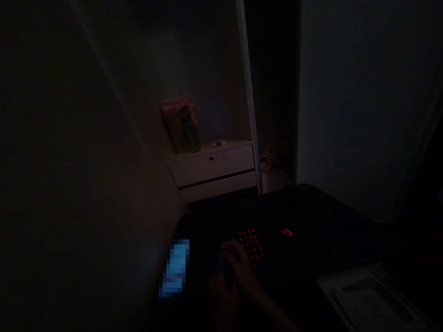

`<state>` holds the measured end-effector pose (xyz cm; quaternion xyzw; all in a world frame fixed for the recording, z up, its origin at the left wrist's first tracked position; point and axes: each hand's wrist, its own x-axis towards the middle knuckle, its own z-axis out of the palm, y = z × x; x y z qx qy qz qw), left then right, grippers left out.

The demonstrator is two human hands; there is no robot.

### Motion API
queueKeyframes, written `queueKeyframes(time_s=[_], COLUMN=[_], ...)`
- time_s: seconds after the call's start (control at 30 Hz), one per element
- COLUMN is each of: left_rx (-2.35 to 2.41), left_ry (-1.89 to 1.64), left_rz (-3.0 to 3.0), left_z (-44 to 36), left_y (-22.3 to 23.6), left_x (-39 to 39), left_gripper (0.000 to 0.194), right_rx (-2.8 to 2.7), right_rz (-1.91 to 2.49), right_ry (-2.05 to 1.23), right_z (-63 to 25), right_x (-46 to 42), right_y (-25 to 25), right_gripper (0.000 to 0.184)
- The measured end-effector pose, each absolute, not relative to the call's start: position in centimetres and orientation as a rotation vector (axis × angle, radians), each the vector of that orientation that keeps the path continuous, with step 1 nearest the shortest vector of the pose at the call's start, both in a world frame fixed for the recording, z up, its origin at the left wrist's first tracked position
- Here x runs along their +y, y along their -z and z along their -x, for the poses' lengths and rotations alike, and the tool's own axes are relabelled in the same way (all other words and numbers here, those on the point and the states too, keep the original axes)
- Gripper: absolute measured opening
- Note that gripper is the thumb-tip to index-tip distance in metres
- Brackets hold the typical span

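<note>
In very dim light, my left hand [223, 293] and my right hand [243, 268] are close together over a dark table [214, 226]. Their fingers curl around a small, dark purplish rounded object [224, 259], whose kind I cannot make out. My right hand covers part of it. Just beyond that hand lie rows of small red dots [254, 244], partly hidden behind the fingers. A small orange-red piece [287, 232] rests farther right on the dark surface.
A blurred, bright blue screen [176, 268] lies left of my hands. At lower right is a pale flat item [363, 295], perhaps a packet. Behind the table stand a drawer unit [224, 161], a red-and-brown bag or box [182, 127] and a pale door panel [346, 106].
</note>
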<state>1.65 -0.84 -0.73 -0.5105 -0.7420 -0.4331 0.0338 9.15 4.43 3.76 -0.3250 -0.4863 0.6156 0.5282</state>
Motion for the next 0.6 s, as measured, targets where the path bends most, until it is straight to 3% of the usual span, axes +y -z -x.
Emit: queueKeyframes(time_s=[0.6], left_rx=[-2.213], left_ry=[1.348], left_rz=[1.607], left_z=[-2.04], left_y=[0.2], left_x=[-0.89], left_gripper=[0.018], right_rx=[-1.175], right_rz=[0.791], right_ry=[-1.455], right_z=[-9.24], right_x=[4.64], right_y=[-3.69], right_gripper=[0.015])
